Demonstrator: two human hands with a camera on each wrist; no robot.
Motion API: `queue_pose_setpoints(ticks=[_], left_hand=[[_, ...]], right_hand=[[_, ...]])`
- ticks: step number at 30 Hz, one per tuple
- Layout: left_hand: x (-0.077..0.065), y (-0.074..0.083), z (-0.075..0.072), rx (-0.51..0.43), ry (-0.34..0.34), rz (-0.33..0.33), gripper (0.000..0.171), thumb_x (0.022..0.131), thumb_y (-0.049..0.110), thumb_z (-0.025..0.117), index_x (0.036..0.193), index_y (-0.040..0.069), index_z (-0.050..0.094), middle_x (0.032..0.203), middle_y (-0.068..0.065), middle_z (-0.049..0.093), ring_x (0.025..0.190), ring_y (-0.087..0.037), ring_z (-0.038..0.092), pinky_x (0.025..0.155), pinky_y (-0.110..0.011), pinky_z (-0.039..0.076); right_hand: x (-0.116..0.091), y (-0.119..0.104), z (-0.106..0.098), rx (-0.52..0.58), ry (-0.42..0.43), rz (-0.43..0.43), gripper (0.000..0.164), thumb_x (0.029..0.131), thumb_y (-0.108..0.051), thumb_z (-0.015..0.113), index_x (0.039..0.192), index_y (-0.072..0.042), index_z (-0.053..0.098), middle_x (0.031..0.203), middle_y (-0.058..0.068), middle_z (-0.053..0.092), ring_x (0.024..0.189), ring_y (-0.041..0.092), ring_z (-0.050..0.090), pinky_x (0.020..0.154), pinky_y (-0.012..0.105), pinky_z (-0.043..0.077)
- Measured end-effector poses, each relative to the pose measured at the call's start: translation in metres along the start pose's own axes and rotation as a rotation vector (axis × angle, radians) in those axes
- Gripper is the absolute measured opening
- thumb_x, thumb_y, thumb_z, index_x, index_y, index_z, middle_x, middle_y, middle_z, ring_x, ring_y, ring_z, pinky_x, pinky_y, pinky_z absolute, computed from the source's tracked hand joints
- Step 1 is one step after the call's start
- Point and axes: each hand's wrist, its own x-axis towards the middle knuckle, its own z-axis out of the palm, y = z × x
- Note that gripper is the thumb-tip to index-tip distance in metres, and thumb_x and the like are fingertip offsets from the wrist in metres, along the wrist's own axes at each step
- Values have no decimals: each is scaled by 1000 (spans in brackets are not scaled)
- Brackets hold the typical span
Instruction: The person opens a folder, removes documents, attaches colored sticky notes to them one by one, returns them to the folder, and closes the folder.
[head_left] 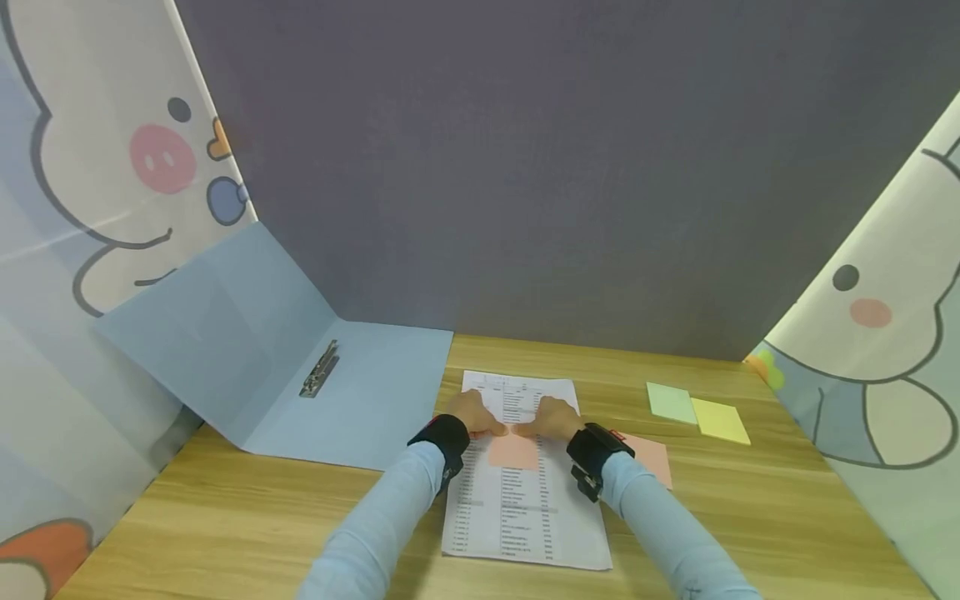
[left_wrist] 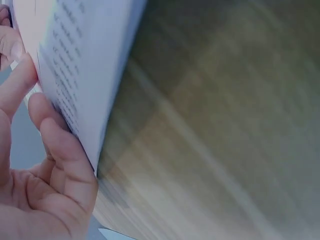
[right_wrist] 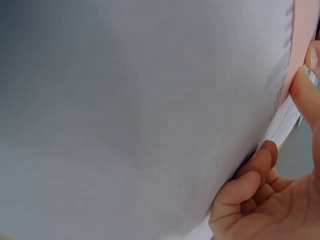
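Note:
In the head view, a pink sticky note (head_left: 513, 452) lies on a printed sheet (head_left: 525, 525) on the table. My left hand (head_left: 474, 412) and right hand (head_left: 551, 418) meet at its upper edge, thumb tips nearly together. The left wrist view shows my extended left thumb (left_wrist: 20, 82) against the pink paper, with other fingers (left_wrist: 62, 142) bent beside the sheet. On the other side, my right thumb (right_wrist: 304, 95) touches the note, and the fingers (right_wrist: 242, 190) bend against the paper. The index fingers are mostly hidden in the wrist views.
An opened blue folder (head_left: 375, 392) with a metal clip (head_left: 321, 369) lies left, its cover leaning on the side wall. To the right are a green note pad (head_left: 671, 403), a yellow one (head_left: 720, 421) and a pink one (head_left: 651, 457), partly behind my right wrist. A grey panel (head_left: 510, 167) stands behind.

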Motion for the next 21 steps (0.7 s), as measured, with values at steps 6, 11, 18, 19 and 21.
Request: queue_pose_setpoints(ticks=[6,11,18,19,21], left_hand=[[-7,3,0,39,23,7,59,64,34,81,102,-3,56,82,-10,55,71,-24,51,59,-31,44],[-9,2,0,49,19,22,65,64,33,82,109,-4,55,88,-11,58,75,-25,52,69,-36,48],[-9,-2,-1,112,8,49,55,63,32,83,97,-3,57,82,-9,57,70,-22,51,67,-35,49],[-9,-2,-1,111,1,54,52,63,31,83,95,-2,57,81,-8,57,70,-22,51,67,-36,49],[-10,-2,-2,102,-10,67,47,64,29,83,89,0,56,79,-7,56,70,-22,50,67,-35,48]], right_hand=[[2,2,0,-2,-31,-1,73,65,-48,78,110,4,54,86,8,55,74,22,51,62,30,42],[-3,0,-3,39,-47,-25,57,64,-41,81,93,-2,52,79,7,49,72,21,48,58,28,37],[-10,-1,-5,13,-50,-68,51,65,-37,81,87,-3,49,78,7,47,72,21,47,58,28,35],[-10,0,-5,5,-53,-70,52,65,-36,82,87,-3,49,79,7,47,73,21,47,58,28,35],[-10,0,-6,-2,-64,-68,52,64,-36,82,87,-4,47,79,6,46,73,21,46,59,28,34]])
